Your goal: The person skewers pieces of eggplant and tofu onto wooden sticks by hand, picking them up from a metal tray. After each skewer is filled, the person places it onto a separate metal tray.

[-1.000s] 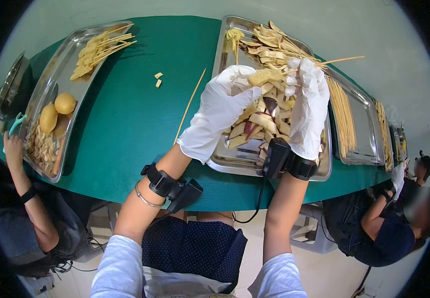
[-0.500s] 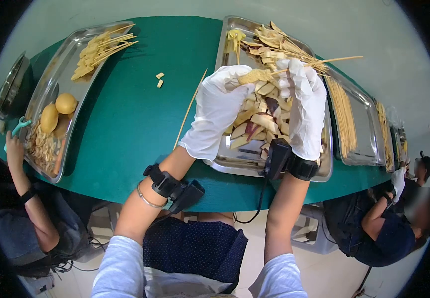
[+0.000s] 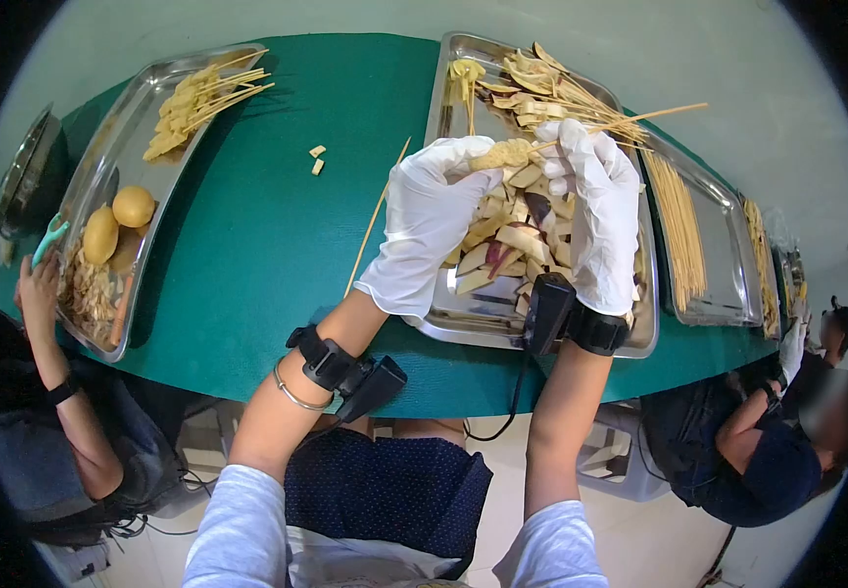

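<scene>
Both my hands wear white gloves and meet above a metal tray (image 3: 463,338). My left hand (image 3: 429,211) is closed, its fingers pinching pale yellow slices (image 3: 504,154), which look like potato, threaded on a bamboo skewer (image 3: 674,111). My right hand (image 3: 605,216) grips that skewer just beyond the slices, and its bare end sticks out to the right. Below lie many cut wedges (image 3: 517,240), some with purple-red skin like sweet potato. Filled skewers (image 3: 546,83) rest at the tray's far end.
A loose skewer (image 3: 378,225) and small pale bits (image 3: 317,160) lie on the green table (image 3: 267,255). At left, a tray (image 3: 140,284) holds potatoes, peelings and filled skewers; a person's hand (image 3: 38,284) holds a turquoise peeler (image 3: 50,237). Bare skewers (image 3: 676,230) fill part of a right-hand tray.
The skewer in my hands has shifted slightly left, and the slices look more bunched. My right fingers have moved a little left. The person at left has moved the peeler slightly.
</scene>
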Demonstrator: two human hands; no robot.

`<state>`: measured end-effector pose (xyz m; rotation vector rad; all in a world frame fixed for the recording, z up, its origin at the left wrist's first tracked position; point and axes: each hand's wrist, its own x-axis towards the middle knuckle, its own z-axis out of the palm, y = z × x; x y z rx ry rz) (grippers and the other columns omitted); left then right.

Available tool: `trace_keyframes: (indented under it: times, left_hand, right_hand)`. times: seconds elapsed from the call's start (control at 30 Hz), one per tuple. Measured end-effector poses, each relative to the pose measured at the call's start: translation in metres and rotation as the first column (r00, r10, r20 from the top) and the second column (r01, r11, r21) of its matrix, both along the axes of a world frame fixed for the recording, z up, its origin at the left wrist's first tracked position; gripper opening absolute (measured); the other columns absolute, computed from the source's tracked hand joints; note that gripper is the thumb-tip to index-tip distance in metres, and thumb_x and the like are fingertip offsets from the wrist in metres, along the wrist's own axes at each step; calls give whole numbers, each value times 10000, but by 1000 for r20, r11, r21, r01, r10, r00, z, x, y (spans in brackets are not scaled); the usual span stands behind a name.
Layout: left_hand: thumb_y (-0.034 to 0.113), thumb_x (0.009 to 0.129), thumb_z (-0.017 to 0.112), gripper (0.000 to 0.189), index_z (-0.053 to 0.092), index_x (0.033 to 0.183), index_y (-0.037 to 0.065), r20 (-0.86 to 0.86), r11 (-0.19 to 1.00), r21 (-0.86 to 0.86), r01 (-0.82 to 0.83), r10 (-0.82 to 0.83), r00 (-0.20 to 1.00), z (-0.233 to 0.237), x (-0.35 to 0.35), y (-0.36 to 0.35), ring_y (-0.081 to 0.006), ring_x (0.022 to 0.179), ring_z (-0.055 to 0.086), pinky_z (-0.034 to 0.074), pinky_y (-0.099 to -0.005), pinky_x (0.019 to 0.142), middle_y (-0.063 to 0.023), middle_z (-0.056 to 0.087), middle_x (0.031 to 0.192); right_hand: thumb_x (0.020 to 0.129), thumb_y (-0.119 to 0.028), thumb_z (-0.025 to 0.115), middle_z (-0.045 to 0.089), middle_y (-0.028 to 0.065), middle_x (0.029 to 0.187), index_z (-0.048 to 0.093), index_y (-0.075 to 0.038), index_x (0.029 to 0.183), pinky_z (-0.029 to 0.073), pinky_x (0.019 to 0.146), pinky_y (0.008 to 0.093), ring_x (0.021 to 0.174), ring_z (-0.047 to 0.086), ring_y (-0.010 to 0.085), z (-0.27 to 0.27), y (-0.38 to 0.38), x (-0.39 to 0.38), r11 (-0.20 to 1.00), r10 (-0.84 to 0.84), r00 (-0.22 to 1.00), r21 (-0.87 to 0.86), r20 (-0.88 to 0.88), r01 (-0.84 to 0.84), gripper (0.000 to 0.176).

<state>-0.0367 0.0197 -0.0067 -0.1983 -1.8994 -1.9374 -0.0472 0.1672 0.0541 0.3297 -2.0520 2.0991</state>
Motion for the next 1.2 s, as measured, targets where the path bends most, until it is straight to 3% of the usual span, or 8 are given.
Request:
trace_keyframes:
  times: [0.5, 0.7, 0.8, 0.9, 1.0, 1.1, 1.2]
  left_hand:
    - [1, 814, 674, 198, 671, 1012, -4, 25, 996, 84, 33, -35, 999, -1, 0, 2, -72, 786, 631, 519, -217, 703, -37, 694, 908]
    - [6, 811, 681, 200, 671, 1010, -7, 30, 998, 62, 24, -26, 999, -2, 0, 2, -73, 792, 634, 519, -213, 713, -34, 694, 908]
    - [63, 776, 722, 268, 653, 1027, -3, -24, 991, 112, 78, -76, 997, -4, -1, 4, -105, 818, 651, 520, -243, 712, -70, 687, 946]
    - [98, 752, 742, 338, 642, 1066, 24, -139, 999, -49, -13, 7, 990, 0, 0, 5, -169, 902, 653, 512, -270, 774, -82, 673, 991]
    - [71, 735, 750, 398, 629, 1114, 59, -214, 965, -216, -149, 102, 971, 9, 3, 3, -156, 978, 625, 490, -271, 849, -74, 649, 1064]
    - [110, 715, 761, 378, 646, 1073, 75, -385, 896, -335, -290, 150, 910, 6, -1, 0, -223, 953, 631, 485, -311, 850, -92, 654, 1040]
    - [136, 719, 760, 342, 655, 1040, 81, -370, 881, -358, -311, 172, 913, 4, 0, -2, -265, 919, 627, 484, -333, 831, -99, 657, 1013]
  right_hand:
    - [900, -272, 629, 675, 19, 837, 672, -31, 911, 421, 604, 181, 648, 527, 26, 0, -1, 1, 998, 28, 999, -57, 40, -25, 245]
    - [901, -276, 628, 646, -2, 765, 667, -22, 904, 413, 593, 182, 642, 524, 26, 1, -1, 1, 999, 37, 998, -38, 58, -34, 257]
    - [907, -275, 619, 632, -8, 759, 662, -18, 915, 409, 590, 180, 643, 528, 29, -2, 1, -1, 999, 27, 999, -44, 16, -27, 260]
    - [919, -284, 599, 645, 2, 807, 659, -21, 925, 415, 603, 181, 676, 541, 30, -4, 1, -2, 991, -76, 992, -120, -102, 64, 270]
    - [923, -303, 587, 663, 16, 872, 659, -23, 933, 422, 622, 185, 717, 552, 34, -3, 4, -5, 990, -105, 991, -104, -86, 96, 289]
    - [917, -293, 596, 675, 26, 908, 662, -31, 947, 425, 633, 183, 743, 557, 38, 0, 1, -1, 999, -29, 997, -22, -66, 28, 272]
    - [906, -274, 614, 677, 28, 921, 664, -34, 966, 421, 632, 180, 735, 553, 41, 0, -1, 1, 1000, 12, 999, 13, -46, -11, 251]
